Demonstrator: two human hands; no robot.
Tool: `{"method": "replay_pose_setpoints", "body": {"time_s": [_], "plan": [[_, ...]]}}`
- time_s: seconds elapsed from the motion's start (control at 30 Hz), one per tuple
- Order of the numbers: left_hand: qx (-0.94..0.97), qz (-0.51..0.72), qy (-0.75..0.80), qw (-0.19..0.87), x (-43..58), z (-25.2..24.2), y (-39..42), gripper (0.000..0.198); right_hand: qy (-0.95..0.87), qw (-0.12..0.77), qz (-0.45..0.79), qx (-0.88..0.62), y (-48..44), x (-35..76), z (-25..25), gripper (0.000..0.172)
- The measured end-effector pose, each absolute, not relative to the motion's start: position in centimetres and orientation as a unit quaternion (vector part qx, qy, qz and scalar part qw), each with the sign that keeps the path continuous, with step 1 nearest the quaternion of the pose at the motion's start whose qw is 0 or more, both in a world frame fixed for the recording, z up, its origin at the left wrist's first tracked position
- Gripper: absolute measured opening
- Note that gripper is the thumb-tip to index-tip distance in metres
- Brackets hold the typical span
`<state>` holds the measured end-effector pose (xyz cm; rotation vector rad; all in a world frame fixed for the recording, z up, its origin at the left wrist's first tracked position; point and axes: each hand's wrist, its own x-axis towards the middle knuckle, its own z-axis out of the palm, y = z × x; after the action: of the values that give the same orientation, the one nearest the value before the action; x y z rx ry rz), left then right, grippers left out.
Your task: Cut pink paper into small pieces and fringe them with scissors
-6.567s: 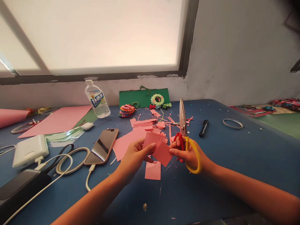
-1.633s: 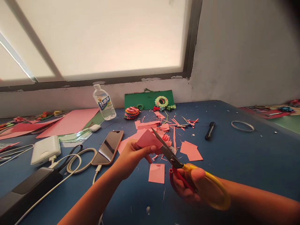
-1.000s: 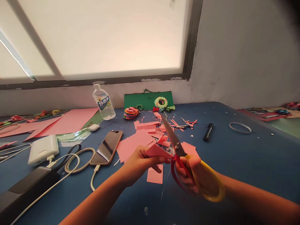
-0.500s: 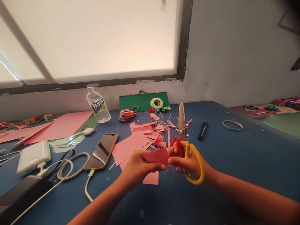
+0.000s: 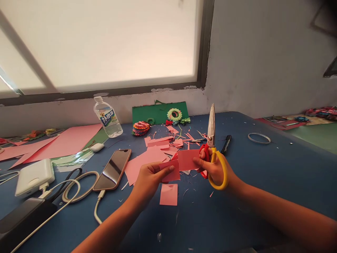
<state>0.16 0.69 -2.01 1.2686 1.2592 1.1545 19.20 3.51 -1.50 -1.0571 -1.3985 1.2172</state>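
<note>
My left hand [image 5: 149,181] is closed, its thumb pinching a small piece of pink paper [image 5: 174,175]. Between the thumb and fingers of my right hand [image 5: 210,165] is another pink paper rectangle [image 5: 188,160], its left edge close to the first piece. The same hand keeps hold of the scissors [image 5: 211,135], which have one yellow and one red handle; their blades point up and look closed. On the table below lies a pink paper square [image 5: 169,195]. Behind my hands are larger pink sheets [image 5: 144,163] and several scraps and strips.
At left are a phone [image 5: 113,170], a white power bank [image 5: 35,177], a black box-shaped device [image 5: 26,219] and cables. A water bottle [image 5: 109,121] stands near the wall. Paper ornaments [image 5: 141,128] sit by a green board [image 5: 150,114]. A black marker [image 5: 226,144] and a ring [image 5: 259,138] lie at right.
The pink paper held together between my hands is now two pieces, one in each hand. My right hand and the scissors have moved up and slightly right.
</note>
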Motion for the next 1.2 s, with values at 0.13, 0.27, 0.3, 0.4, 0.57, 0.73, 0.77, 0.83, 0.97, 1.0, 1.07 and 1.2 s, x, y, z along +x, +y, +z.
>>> {"method": "replay_pose_setpoints", "body": {"time_s": [0.13, 0.27, 0.3, 0.4, 0.57, 0.73, 0.77, 0.83, 0.97, 1.0, 1.07, 1.2], "plan": [[0.520, 0.475, 0.516, 0.487, -0.1, -2.4, 0.9, 0.026, -0.576, 0.473, 0.511, -0.428, 3.5, 19.1, -1.8, 0.038], [0.507, 0.478, 0.530, 0.483, -0.1, -2.2, 0.8, 0.028, -0.574, 0.471, 0.521, -0.420, 3.6, 19.0, -2.2, 0.038], [0.506, 0.480, 0.533, 0.479, -0.1, -2.2, 0.8, 0.029, -0.573, 0.472, 0.521, -0.422, 3.7, 19.0, -2.3, 0.038], [0.503, 0.483, 0.545, 0.465, -0.1, -2.0, 0.7, 0.031, -0.568, 0.475, 0.515, -0.431, 4.0, 19.1, -2.3, 0.038], [0.496, 0.499, 0.539, 0.463, -0.2, -2.1, 1.0, 0.032, -0.569, 0.487, 0.518, -0.413, 4.5, 19.3, -2.7, 0.039], [0.510, 0.483, 0.528, 0.477, -0.2, -2.2, 1.2, 0.032, -0.563, 0.516, 0.526, -0.376, 4.6, 19.4, -3.0, 0.039], [0.511, 0.480, 0.519, 0.488, -0.1, -2.1, 1.2, 0.032, -0.563, 0.516, 0.526, -0.374, 4.6, 19.4, -3.0, 0.039], [0.510, 0.474, 0.498, 0.517, 0.1, -2.0, 1.0, 0.033, -0.571, 0.507, 0.521, -0.381, 4.4, 19.4, -2.9, 0.039], [0.510, 0.447, 0.466, 0.568, 0.6, -1.9, 0.6, 0.039, -0.584, 0.496, 0.518, -0.381, 4.0, 19.1, -2.7, 0.042], [0.511, 0.443, 0.458, 0.577, 0.7, -1.8, 0.5, 0.042, -0.588, 0.492, 0.518, -0.379, 3.9, 19.0, -2.7, 0.042], [0.513, 0.439, 0.439, 0.592, 0.8, -1.8, 0.4, 0.046, -0.602, 0.480, 0.515, -0.376, 3.8, 18.8, -2.8, 0.041], [0.524, 0.434, 0.412, 0.607, 0.8, -1.8, 0.3, 0.049, -0.621, 0.482, 0.499, -0.365, 3.7, 18.8, -3.2, 0.041]]}}
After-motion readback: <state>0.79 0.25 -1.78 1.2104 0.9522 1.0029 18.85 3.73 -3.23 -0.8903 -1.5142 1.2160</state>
